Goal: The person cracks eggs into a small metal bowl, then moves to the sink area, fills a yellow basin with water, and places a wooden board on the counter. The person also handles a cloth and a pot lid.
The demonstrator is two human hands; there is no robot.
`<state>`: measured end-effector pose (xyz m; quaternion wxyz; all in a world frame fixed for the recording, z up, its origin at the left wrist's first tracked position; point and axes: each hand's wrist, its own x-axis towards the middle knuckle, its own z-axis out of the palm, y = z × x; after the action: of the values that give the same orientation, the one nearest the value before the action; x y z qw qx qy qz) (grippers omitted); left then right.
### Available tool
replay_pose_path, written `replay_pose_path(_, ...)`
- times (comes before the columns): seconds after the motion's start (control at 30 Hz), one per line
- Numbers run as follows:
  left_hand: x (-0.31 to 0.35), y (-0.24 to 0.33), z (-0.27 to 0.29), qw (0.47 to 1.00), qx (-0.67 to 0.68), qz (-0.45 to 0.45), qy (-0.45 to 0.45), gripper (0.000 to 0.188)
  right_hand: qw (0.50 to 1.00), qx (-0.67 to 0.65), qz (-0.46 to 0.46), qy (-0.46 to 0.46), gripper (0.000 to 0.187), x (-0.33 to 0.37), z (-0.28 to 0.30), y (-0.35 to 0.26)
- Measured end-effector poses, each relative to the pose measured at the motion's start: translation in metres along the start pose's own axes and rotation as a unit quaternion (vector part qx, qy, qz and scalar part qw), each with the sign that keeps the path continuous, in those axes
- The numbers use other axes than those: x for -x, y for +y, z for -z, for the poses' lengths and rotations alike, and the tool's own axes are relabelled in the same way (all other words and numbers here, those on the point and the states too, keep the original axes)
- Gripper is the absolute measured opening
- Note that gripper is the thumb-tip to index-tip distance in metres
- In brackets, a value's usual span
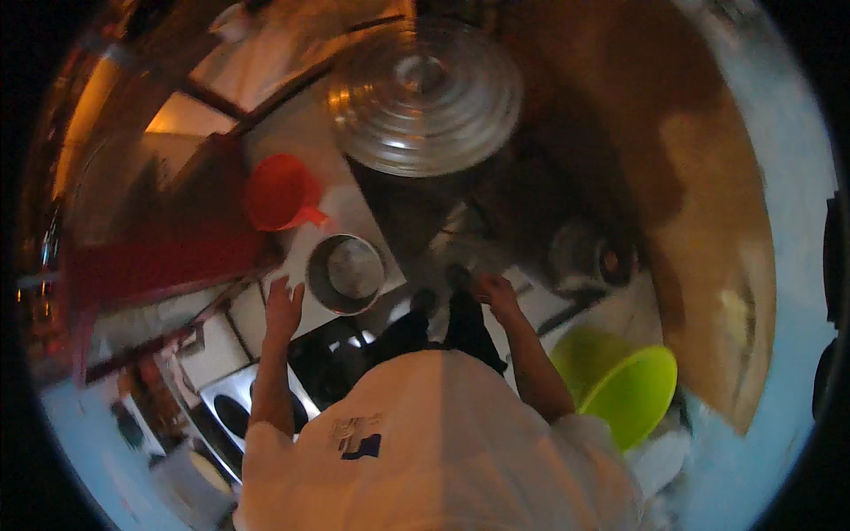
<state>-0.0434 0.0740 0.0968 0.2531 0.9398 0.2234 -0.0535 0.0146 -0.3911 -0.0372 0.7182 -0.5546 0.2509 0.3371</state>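
My left hand (pixel 283 307) hangs over the pale counter, its fingers apart and nothing in them. Just to its right is a round metal pot (pixel 315 281) with something pale inside; a small gap seems to separate the two. Beyond the pot lies a red plastic jug or dipper (pixel 282 192), its handle pointing toward the pot. My right hand (pixel 498 293) is held out in front of my body on the right, fingers loosely extended and slightly blurred, with no object visible in it. A large ridged metal lid (pixel 425 115) covers a big vessel at the far middle.
A lime-green plastic bucket (pixel 627 398) stands near my right forearm. Farther right is a dark metal vessel or canister (pixel 589 257) in shadow. A stove top with dark burners (pixel 232 412) lies by my left forearm. A red cabinet-like surface (pixel 159 265) borders the left.
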Motion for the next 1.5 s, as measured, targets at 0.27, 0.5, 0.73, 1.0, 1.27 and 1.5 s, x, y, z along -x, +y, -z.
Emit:
replay_pose_path(0.27,0.003,-0.033,-0.073,0.735,0.464,0.314,-0.382,0.037,0.985,-0.077,0.034,0.152,0.032,0.177,0.025,0.115)
replay_pose_path(0.5,-0.006,-0.032,-0.084,0.719,0.498,0.28,-0.395,0.02,0.769,-0.398,0.166,0.471,0.026,0.321,0.081,0.232)
replay_pose_path(0.73,-0.025,-0.046,-0.089,0.727,0.459,0.267,-0.434,0.015,0.648,-0.37,0.244,0.619,0.044,0.409,0.144,0.173)
replay_pose_path(1.0,-0.015,0.022,-0.07,0.69,0.388,0.294,-0.536,0.016,0.731,-0.393,0.22,0.513,0.037,0.427,0.149,0.166)
replay_pose_path(1.27,0.114,0.171,-0.072,0.763,0.283,0.171,-0.556,0.016,0.698,-0.449,0.271,0.487,0.033,0.546,0.13,0.262)
replay_pose_path(1.5,0.241,0.261,-0.147,0.761,0.142,0.1,-0.625,0.021,0.629,-0.49,0.27,0.539,0.033,0.702,0.092,0.39)
